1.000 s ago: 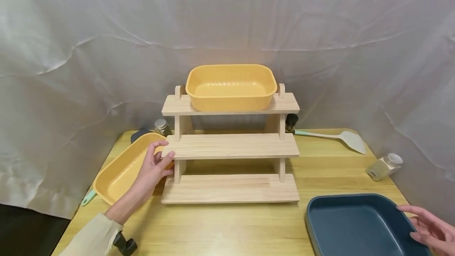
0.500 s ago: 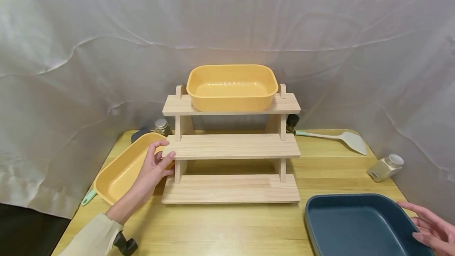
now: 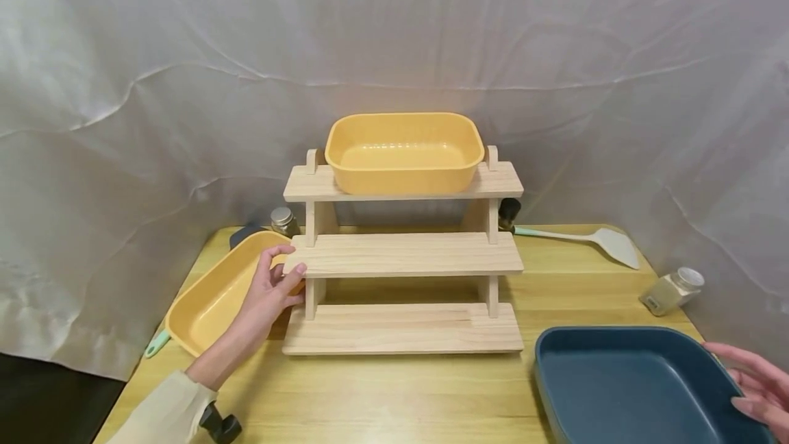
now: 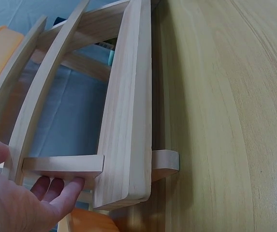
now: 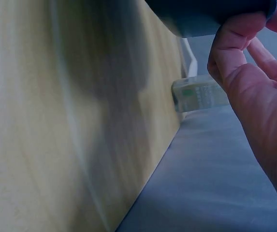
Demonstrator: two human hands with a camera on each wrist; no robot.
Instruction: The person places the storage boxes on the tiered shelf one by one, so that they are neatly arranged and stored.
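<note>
A three-tier wooden display stand (image 3: 403, 255) stands mid-table, with a yellow rectangular basin (image 3: 403, 180) on its top tier. My left hand (image 3: 265, 297) grips the left end of the middle tier; in the left wrist view its fingers (image 4: 73, 191) curl against the side support. At the lower right, my right hand (image 3: 758, 382) holds a dark blue tray (image 3: 641, 389) by its right rim, thumb over the edge. The right wrist view shows the tray's underside (image 5: 201, 19) raised over the table, its shadow below. Part of the tray lies outside the head view.
A second yellow basin (image 3: 212, 300) leans left of the stand, with a green handle end (image 3: 157, 343) below it. Behind stand a silver-lidded jar (image 3: 283, 220) and a black-capped bottle (image 3: 509, 211). To the right lie a white spatula (image 3: 616, 247) and a glass shaker (image 3: 672, 291).
My right hand and the blue tray have shifted slightly right, and the tray looks larger and higher in the view. My left hand keeps its grip on the stand.
</note>
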